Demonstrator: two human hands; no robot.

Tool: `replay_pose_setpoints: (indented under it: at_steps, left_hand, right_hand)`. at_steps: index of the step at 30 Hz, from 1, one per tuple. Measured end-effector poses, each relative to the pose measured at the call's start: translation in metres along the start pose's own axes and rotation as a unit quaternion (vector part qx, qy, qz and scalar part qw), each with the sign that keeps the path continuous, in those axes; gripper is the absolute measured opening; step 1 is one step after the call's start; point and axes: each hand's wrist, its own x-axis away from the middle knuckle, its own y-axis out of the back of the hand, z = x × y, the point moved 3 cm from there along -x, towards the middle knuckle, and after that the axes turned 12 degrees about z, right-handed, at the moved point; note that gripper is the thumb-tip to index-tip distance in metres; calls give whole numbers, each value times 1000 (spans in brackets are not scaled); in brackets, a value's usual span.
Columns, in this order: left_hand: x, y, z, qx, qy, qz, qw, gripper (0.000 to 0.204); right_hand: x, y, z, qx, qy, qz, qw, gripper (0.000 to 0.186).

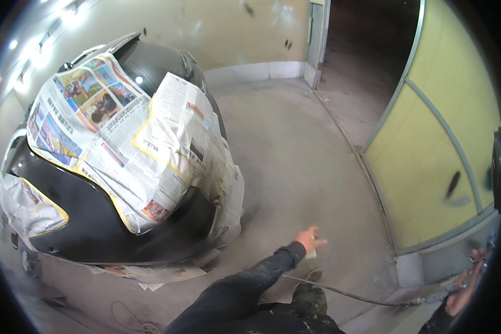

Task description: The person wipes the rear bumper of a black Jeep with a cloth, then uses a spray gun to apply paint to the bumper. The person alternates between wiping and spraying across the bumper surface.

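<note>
My left hand reaches out over the floor at lower centre, fingers spread apart. A small pale patch shows just below it; whether the hand touches it I cannot tell. At the lower right rim, my right hand is closed around a hose-fed tool that looks like a spray gun, mostly hidden by the fingers and the dark picture edge. A dark hose runs to it from beside my legs. To the left stands a dark car, largely covered with newspaper sheets edged in yellow tape, apart from both hands.
A yellow panelled door with a grey frame stands open at the right, beside a dark doorway. Grey floor lies between car and door. Loose paper lies under the car's near edge, with a thin cable nearby.
</note>
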Motion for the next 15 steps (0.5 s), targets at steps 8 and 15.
replay_pose_setpoints:
  at_steps: [8, 15]
  left_hand:
    - [5, 239, -33, 223, -32, -284, 932, 42]
    - [61, 366, -76, 67, -69, -577, 811, 28]
  right_hand:
    - [-156, -113, -204, -98, -60, 56, 992, 38]
    - [-288, -189, -303, -101, -53, 144, 983, 40]
